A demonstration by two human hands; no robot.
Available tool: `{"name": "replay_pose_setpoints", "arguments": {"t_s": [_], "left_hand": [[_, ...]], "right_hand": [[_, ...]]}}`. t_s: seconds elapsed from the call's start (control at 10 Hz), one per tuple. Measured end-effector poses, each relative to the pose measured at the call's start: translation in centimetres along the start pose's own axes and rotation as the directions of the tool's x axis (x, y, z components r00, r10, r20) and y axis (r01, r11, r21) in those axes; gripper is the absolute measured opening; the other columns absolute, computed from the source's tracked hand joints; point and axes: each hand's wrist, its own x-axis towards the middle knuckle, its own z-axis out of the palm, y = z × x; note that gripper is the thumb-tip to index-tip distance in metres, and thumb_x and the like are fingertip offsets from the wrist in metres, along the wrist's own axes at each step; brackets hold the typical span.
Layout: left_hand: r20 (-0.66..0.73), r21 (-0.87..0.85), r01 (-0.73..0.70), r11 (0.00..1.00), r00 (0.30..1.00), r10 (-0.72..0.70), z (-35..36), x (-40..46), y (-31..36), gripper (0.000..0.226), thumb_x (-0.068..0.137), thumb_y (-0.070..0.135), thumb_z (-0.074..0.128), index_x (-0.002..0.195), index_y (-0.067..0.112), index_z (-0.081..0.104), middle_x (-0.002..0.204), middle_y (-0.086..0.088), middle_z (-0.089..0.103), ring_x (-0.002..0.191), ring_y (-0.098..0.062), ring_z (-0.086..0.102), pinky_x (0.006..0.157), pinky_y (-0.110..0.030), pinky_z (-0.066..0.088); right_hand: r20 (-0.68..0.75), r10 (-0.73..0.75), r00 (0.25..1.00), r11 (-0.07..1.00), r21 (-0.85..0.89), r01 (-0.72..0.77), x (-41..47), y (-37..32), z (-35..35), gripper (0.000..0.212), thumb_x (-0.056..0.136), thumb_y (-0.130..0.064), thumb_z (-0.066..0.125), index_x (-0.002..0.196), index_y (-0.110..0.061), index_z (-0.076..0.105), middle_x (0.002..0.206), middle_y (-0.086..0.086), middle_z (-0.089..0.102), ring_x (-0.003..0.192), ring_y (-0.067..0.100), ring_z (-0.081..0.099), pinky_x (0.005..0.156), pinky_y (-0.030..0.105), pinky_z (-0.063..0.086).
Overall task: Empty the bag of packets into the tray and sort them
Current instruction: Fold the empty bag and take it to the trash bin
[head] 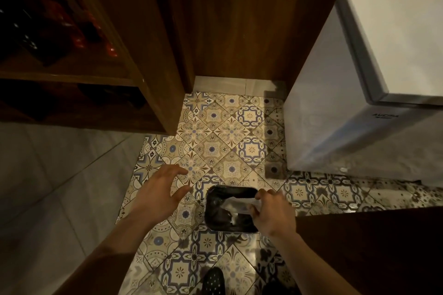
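A black rectangular tray [217, 225] lies on the patterned floor tiles in front of me. My right hand [271, 211] pinches a crumpled clear plastic bag [236, 206] over the tray's right side. Small dark and pale things show through the bag, too blurred to name. My left hand [159, 193] hovers to the left of the tray with fingers spread, holding nothing.
A wooden shelf unit [134, 60] with dark and red items stands at the left. A white chest appliance [359, 103] sits at the right. Dark wooden furniture [374, 251] fills the lower right. My dark dotted shoe [213, 280] is just below the tray.
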Motion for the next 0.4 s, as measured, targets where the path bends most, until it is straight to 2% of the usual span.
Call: {"name": "replay_pose_setpoints", "arguments": {"t_s": [0.1,0.2,0.3,0.4], "left_hand": [[-0.002,-0.016,-0.008,1.000,1.000,0.008,-0.3,0.3,0.0,0.039,0.091,0.045,0.066,0.128,0.034,0.057,0.136,0.008,0.055,0.122,-0.017,0.058,0.091,-0.041,0.055],[-0.011,-0.007,-0.013,1.000,1.000,0.013,-1.1,0.5,1.0,0.044,0.092,0.044,0.065,0.133,0.034,0.054,0.139,0.008,0.055,0.123,-0.017,0.057,0.096,-0.040,0.053],[-0.013,0.017,-0.049,0.999,0.999,0.049,-2.2,0.9,2.3,0.051,0.093,0.047,0.062,0.141,0.033,0.049,0.145,0.005,0.052,0.132,-0.019,0.050,0.105,-0.040,0.047],[-0.059,0.042,-0.070,0.997,0.996,0.072,-4.3,1.1,4.3,0.057,0.093,0.050,0.061,0.145,0.033,0.045,0.149,0.003,0.050,0.135,-0.020,0.047,0.108,-0.039,0.043]], "right_hand": [[0.016,-0.007,1.000,1.000,0.021,0.006,-0.1,0.1,-0.3,0.040,0.095,-0.048,0.058,0.127,-0.025,0.058,0.115,0.003,0.063,0.109,0.023,0.059,0.087,0.038,0.055],[0.030,-0.042,0.999,0.999,0.025,0.042,0.0,0.7,-1.4,0.045,0.096,-0.050,0.054,0.134,-0.026,0.053,0.123,0.000,0.061,0.117,0.022,0.055,0.092,0.038,0.053],[0.047,-0.087,0.995,0.996,0.023,0.086,0.1,1.0,-3.1,0.055,0.096,-0.054,0.051,0.144,-0.028,0.044,0.138,0.002,0.053,0.130,0.025,0.047,0.102,0.040,0.046],[0.004,-0.137,0.991,0.991,0.015,0.136,0.5,1.0,-5.6,0.065,0.096,-0.056,0.049,0.152,-0.027,0.034,0.149,0.004,0.045,0.139,0.029,0.039,0.108,0.045,0.045]]}}
